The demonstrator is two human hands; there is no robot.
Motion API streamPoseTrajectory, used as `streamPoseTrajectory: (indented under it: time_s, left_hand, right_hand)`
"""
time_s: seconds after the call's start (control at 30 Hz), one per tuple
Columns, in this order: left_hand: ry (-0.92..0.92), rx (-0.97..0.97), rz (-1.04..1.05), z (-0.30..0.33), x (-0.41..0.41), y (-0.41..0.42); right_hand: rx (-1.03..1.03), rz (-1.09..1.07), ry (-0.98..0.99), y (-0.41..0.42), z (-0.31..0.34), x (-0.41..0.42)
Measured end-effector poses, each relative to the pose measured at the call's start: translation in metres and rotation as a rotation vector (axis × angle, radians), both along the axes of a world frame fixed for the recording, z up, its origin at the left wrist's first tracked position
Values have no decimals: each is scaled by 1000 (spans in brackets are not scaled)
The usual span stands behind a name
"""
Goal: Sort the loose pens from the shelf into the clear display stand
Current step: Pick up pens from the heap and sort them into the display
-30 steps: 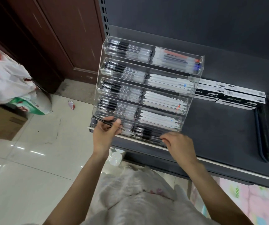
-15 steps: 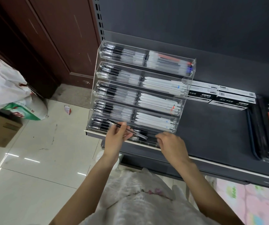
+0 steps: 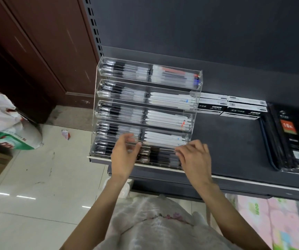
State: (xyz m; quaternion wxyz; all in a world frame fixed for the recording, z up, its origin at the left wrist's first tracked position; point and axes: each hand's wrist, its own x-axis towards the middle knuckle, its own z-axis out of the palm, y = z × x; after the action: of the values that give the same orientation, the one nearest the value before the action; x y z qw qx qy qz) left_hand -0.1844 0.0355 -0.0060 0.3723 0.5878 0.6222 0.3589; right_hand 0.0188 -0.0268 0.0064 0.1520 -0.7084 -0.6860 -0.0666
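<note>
a: pens (image 3: 170, 100) were already stacked in all five tiers of the clear display stand (image 3: 198, 83), which sat at the left end of the dark shelf (image 3: 231, 141). black-capped ones filled the left compartments, white ones the right. the bottom right compartment held dark ones.

b: and the hands?

a: both were at the bottom tier. left hand (image 3: 125, 156) had its fingers loosely curled near the front lip, but it was blurry, so i couldn't tell if it was pinching a pen. right hand (image 3: 195, 159) had its fingers bent down over the right compartment, and i couldn't tell if it gripped anything either.

b: what could've gone wrong?

a: my guess: the stand sat right at the shelf's front edge, so a push on that low tier could've nudged it off. a pen dropped in crooked might've jammed across the divider, too.

b: any writing?

a: black and white boxes (image 3: 231, 107) just beside the stand had print too small to read. a dark pack (image 3: 289, 134) further right showed "18x" on an orange label. the bag (image 3: 11, 139) on the floor had red letters, unreadable.
</note>
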Motion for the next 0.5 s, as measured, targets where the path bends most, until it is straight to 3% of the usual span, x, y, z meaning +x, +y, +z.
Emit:
streamPoseTrajectory:
  time_s: [0.1,0.2,0.37,0.5]
  left_hand:
    - [342,269,-207,-4,-8,1]
    - [528,289,-357,-13,-4,-6]
    - [681,220,-496,-25,7,-14]
    - [688,192,-527,-27,4,-9]
  right_hand:
    - [-17,-18,-106,-4,-11,2]
    - [-64,-45,-201,-4,-18,-3]
    - [-200,-22,-330,-3,-19,-11]
    - [-316,27,-406,-2,-13,-17]
